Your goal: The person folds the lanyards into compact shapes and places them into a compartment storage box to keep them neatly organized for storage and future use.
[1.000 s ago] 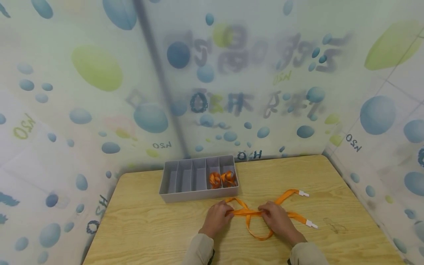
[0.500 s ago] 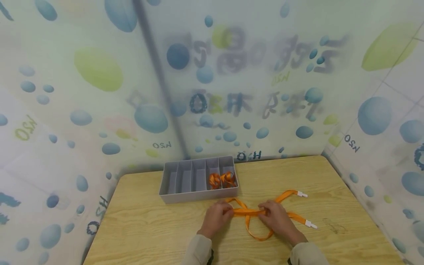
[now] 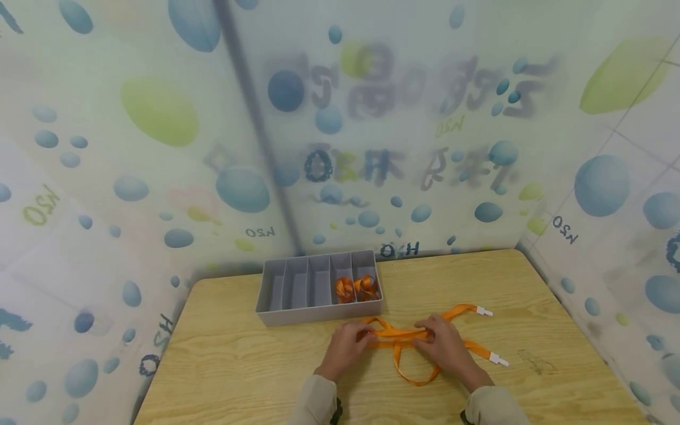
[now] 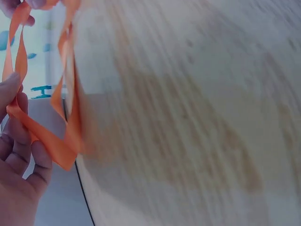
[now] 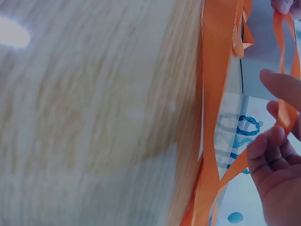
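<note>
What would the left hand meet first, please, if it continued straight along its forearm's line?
Besides the orange strap it holds, the left hand would probably meet the grey box first; depth is unclear.

From above, the head camera looks forward and down, the tabletop (image 3: 223, 354) across its lower frame. The wrist cameras look from much nearer, sharing the orange strap (image 4: 55, 149): left wrist, left side; right wrist, right side.

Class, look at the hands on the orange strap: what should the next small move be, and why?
Probably bring the right hand toward the left hand, folding the strap: both hands pinch it, a length spans between them, and slack and white clips lie spread on the table, while the tray holds compact orange bundles.
</note>
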Demonstrator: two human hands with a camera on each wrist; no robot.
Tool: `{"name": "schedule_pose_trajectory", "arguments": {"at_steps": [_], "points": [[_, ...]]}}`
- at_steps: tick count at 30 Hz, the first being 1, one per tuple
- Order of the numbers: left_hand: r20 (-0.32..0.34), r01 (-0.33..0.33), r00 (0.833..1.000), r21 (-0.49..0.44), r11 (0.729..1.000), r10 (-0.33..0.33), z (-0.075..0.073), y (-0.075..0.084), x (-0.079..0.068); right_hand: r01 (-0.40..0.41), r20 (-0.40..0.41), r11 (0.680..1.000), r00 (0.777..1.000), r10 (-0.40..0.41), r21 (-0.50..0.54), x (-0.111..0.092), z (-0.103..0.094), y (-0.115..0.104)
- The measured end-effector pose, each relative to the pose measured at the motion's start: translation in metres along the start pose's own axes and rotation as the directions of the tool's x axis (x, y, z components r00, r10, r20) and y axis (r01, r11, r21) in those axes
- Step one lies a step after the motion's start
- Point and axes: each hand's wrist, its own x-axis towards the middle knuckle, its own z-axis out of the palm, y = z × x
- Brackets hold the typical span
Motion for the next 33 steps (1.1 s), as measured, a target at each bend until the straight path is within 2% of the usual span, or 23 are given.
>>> {"name": "schedule_pose_trajectory", "arguments": {"at_steps": [4,9,13,17,24,27,30,33], "points": [[0.032,0.059,0.998,-0.079,0.995,-0.056,-0.003,0.006,0.001,-0.004,-0.049,1.000,0.999,0.003,-0.023,0.000,-0.001,-0.004],[0.050,0.092,0.995,-0.170,0.981,-0.085,-0.008,0.014,0.001,0.061,-0.163,0.993,0.984,-0.077,-0.098,0.000,-0.002,-0.007],[0.051,0.078,0.996,-0.193,0.978,-0.069,-0.010,0.018,0.002,0.110,-0.229,0.982,0.963,-0.143,-0.153,0.002,-0.003,-0.010],[0.041,0.056,0.998,-0.207,0.977,-0.048,-0.013,0.022,0.003,0.131,-0.245,0.974,0.953,-0.175,-0.185,0.003,-0.006,-0.015],[0.037,0.047,0.999,-0.249,0.967,-0.039,-0.017,0.029,0.002,0.097,-0.253,0.970,0.955,-0.154,-0.222,0.001,-0.010,-0.024],[0.035,0.033,0.999,-0.267,0.963,-0.025,-0.018,0.032,0.002,0.109,-0.262,0.969,0.951,-0.166,-0.221,0.000,-0.009,-0.026],[0.032,0.026,0.999,-0.285,0.958,-0.018,-0.018,0.034,0.002,0.148,-0.289,0.964,0.934,-0.210,-0.220,0.000,-0.009,-0.027],[0.036,0.024,0.999,-0.317,0.948,-0.014,-0.018,0.037,0.002,0.201,-0.330,0.954,0.905,-0.268,-0.223,0.001,-0.010,-0.028]]}}
